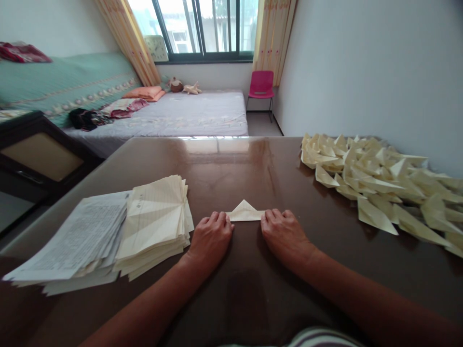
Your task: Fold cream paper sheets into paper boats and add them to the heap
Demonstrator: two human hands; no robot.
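Between my hands a cream sheet of folded paper (244,211) lies on the brown table, a triangular peak in its middle and a flat strip along the near edge. My left hand (213,233) has its curled fingers on the strip's left end. At the right end, my right hand (284,233) grips the strip the same way, fingers bent and pressed together. Both thumbs are mostly hidden. Left of my left hand sits a stack of cream lined paper (154,217), its top sheet creased.
Printed white sheets (77,241) lie at the left, beside the cream stack. A large heap of folded paper boats (372,168) covers the table's right side along the wall. Beyond the glossy table (224,168) are a bed (202,113) and a pink chair (261,86).
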